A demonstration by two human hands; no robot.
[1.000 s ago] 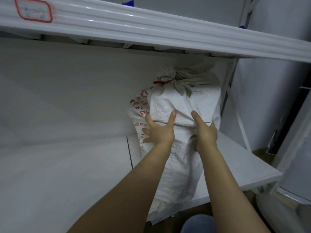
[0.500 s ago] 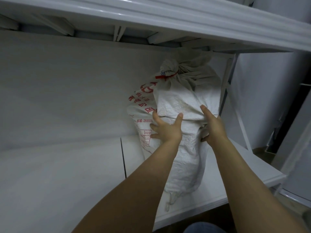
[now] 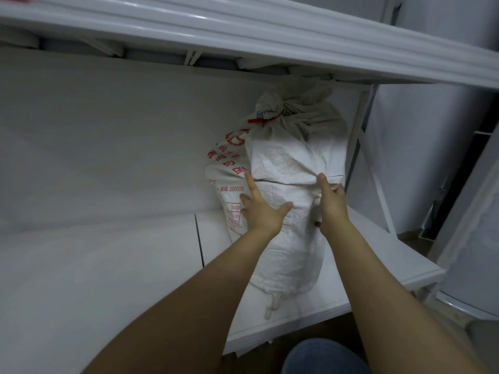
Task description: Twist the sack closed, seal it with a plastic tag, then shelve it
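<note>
One sack (image 3: 286, 163) only, woven white with red print, resting on the lower shelf (image 3: 364, 252) at its right end, bottom seam near the front edge, tied neck toward the back and just under the upper shelf (image 3: 243, 25); lying flat or leaning on the back wall, hard to tell. Neck twisted shut and bound with one red plastic tag (image 3: 263, 120), so sealing judged done and only the shelving left, close to finished. Two hands at mid-sack. Left hand (image 3: 263, 211) laid flat on the left flank, fingers (image 3: 251, 184) straight and spread, pressing without gripping, probably to push and steer the load inward. Right hand (image 3: 330, 206) on the right flank, forefinger stretched along the weave, thumb and the other fingers curled into a bunched fold of cloth and gripping it, probably to stop a roll toward the open end by the upright post (image 3: 359, 136). Placed on both sides for balance, most likely, given a soft, heavy-looking load. Two shelf levels in view, one post, one knee in blue cloth (image 3: 324, 357) at the bottom edge.
</note>
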